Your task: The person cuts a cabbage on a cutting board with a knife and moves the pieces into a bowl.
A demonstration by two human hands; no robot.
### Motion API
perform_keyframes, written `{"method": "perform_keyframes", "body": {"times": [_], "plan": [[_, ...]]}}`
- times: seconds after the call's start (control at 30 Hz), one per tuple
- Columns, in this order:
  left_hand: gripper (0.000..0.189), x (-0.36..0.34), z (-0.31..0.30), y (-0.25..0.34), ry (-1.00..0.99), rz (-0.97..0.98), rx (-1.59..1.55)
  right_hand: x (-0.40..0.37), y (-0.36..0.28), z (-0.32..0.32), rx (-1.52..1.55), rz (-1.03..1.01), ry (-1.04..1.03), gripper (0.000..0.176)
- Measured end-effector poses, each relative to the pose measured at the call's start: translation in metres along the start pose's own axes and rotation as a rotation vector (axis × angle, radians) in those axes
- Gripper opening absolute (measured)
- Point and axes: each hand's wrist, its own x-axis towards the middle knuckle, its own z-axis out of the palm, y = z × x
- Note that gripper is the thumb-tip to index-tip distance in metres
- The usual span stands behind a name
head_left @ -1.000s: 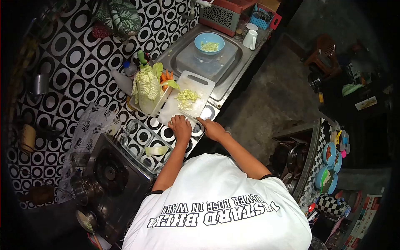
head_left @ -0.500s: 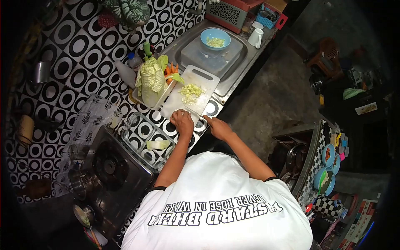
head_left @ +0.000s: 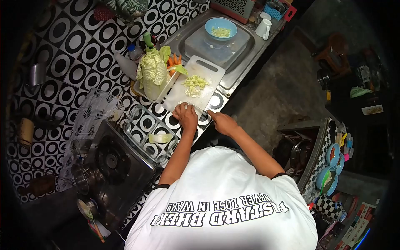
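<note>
At the near edge of the white cutting board [head_left: 213, 86], my left hand [head_left: 186, 116] is closed, its fingers curled over a pale piece of cabbage [head_left: 180, 103] that is mostly hidden. My right hand [head_left: 223, 123] is wrapped round a knife [head_left: 201, 109], whose thin blade points left toward the left fingers. Chopped cabbage [head_left: 195, 85] lies in a loose heap on the middle of the board. Left of the board, a large napa cabbage [head_left: 153, 71] and several carrots [head_left: 175, 61] rest in a white container [head_left: 156, 99].
Behind the board, a blue bowl [head_left: 221, 37] with chopped cabbage sits on a translucent lid [head_left: 233, 52] over the sink [head_left: 252, 46]. A glass dish [head_left: 132, 125] holding a cabbage chunk [head_left: 160, 138] stands left of my arm, beside the stove [head_left: 129, 175]. A white mug [head_left: 263, 30] stands far right.
The whole view has shifted slightly, so the counter appears higher and farther right. Both hands stay at the board's near edge, with the knife still in the right one.
</note>
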Motion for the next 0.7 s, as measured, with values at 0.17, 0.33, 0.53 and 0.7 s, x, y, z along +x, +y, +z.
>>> {"method": "perform_keyframes", "body": {"times": [0.17,0.33,0.53,0.7], "plan": [[0.011,-0.0005,0.0003,-0.0001,0.017,0.001,0.006,-0.0013,-0.0043,-0.0006,0.038,-0.001,0.007,0.053],[0.011,0.0000,0.0003,0.0012,0.000,-0.017,0.023,0.0003,-0.0034,0.0002,0.034,-0.001,-0.001,0.053],[0.007,0.0013,-0.0025,0.0040,0.018,-0.007,0.025,0.0018,-0.0020,0.0022,0.026,-0.010,0.018,0.058],[0.012,0.0005,-0.0001,0.0034,-0.008,-0.026,0.029,0.0042,-0.0064,0.0011,-0.008,0.017,0.008,0.063]]}}
